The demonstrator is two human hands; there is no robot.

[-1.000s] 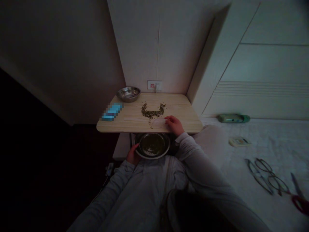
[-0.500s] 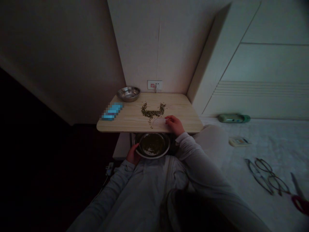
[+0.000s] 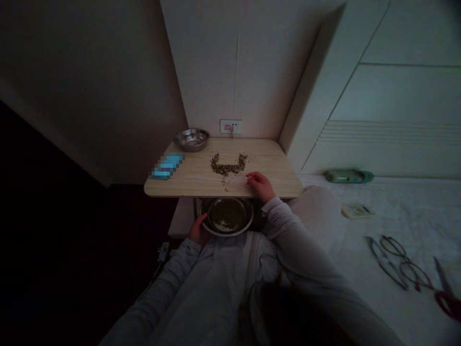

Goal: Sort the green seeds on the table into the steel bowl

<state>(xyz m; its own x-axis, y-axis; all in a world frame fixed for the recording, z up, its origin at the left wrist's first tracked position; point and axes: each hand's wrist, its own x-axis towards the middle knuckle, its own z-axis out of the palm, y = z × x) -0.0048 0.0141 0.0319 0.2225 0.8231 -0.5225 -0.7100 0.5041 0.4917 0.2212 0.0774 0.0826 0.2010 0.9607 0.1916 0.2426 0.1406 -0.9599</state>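
My left hand [image 3: 197, 230] grips the rim of a steel bowl [image 3: 227, 216] held just below the near edge of the small wooden table [image 3: 273, 163]; the bowl holds small greenish beans. My right hand [image 3: 260, 185] rests on the table near its front edge, fingers curled on a pale thin card [image 3: 236, 180]. A U-shaped pile of the same beans [image 3: 227, 166] lies just beyond the card, in the middle of the table.
A second, empty steel bowl [image 3: 191, 139] stands at the table's back left, a blue object [image 3: 166, 166] lies at its left. A wall socket [image 3: 230, 127] is behind. On the bed to the right lie glasses [image 3: 396, 262], scissors [image 3: 446, 295], a green case [image 3: 347, 176].
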